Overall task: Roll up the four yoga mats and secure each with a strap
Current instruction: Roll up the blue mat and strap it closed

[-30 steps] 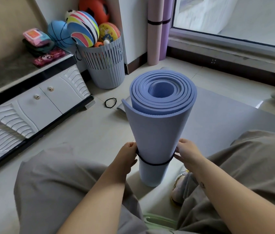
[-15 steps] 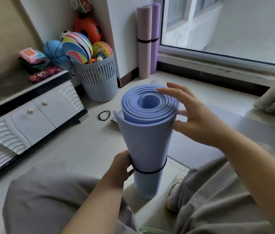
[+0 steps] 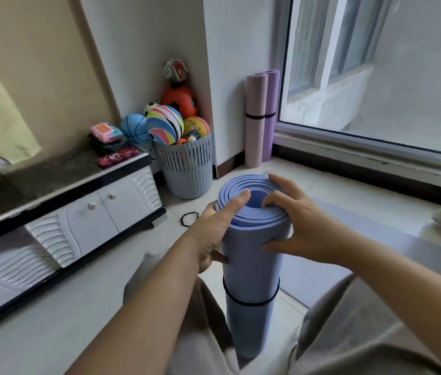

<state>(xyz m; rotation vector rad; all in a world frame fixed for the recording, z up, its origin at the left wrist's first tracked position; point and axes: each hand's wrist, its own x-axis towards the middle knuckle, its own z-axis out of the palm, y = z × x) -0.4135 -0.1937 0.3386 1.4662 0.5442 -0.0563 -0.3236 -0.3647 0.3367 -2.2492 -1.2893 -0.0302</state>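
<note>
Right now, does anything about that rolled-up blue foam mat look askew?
Slightly. The rolled blue foam mat stands upright, but its thin black strap sits low, so the top coils look loose and wider than the bottom. The left hand and right hand grip that top end.

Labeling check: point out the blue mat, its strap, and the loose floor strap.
blue mat [image 3: 250, 269]: head view, outer wall, upper half.
mat strap [image 3: 250, 305]: head view, front of the band.
loose strap [image 3: 182, 220]: head view, loop's left edge.

Matt foam blue mat [image 3: 252, 255], thin elastic black strap [image 3: 249, 303], slatted plastic basket [image 3: 187, 169], glossy floor tiles [image 3: 84, 301].
</note>
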